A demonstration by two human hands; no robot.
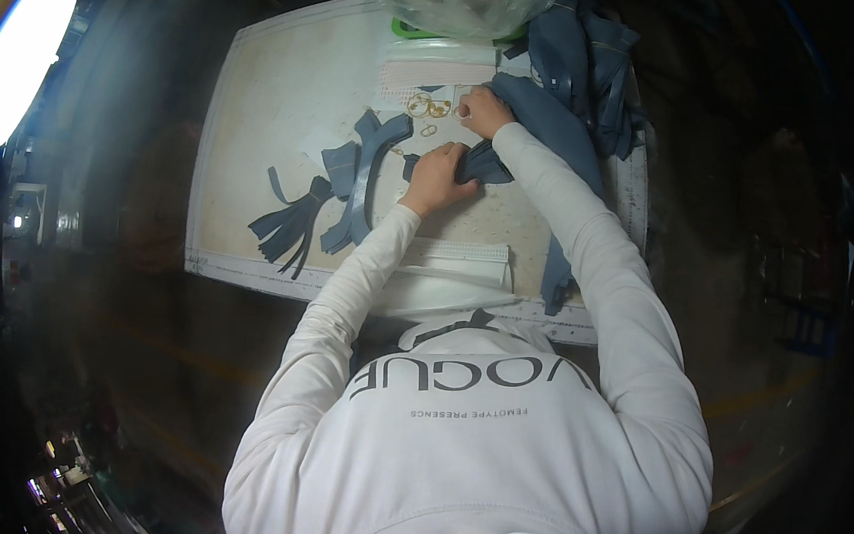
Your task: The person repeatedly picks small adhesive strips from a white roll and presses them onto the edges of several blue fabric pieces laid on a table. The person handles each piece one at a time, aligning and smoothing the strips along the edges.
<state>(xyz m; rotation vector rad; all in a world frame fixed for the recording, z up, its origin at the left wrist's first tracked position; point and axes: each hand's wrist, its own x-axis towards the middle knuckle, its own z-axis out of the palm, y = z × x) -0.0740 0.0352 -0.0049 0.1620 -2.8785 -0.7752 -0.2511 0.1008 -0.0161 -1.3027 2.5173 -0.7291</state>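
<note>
My left hand (439, 181) is closed on a small bundle of dark blue fabric strips (485, 165), which sticks out on both sides of it. Farther out and a little to the right is my right hand (485, 112), its fingers curled together at the tips. Whatever they may pinch is too small to make out. Just left of those fingertips lie several yellowish rubber bands (422, 105), with another rubber band (429, 130) nearer to my left hand.
Left of my hands lie curved blue fabric pieces (363, 182) and a tied bundle of blue strips (295, 222). More blue fabric (558, 127) covers the table's (269, 104) right side. Clear plastic bags (458, 3) sit at the far edge, white sheets (457, 269) at the near edge.
</note>
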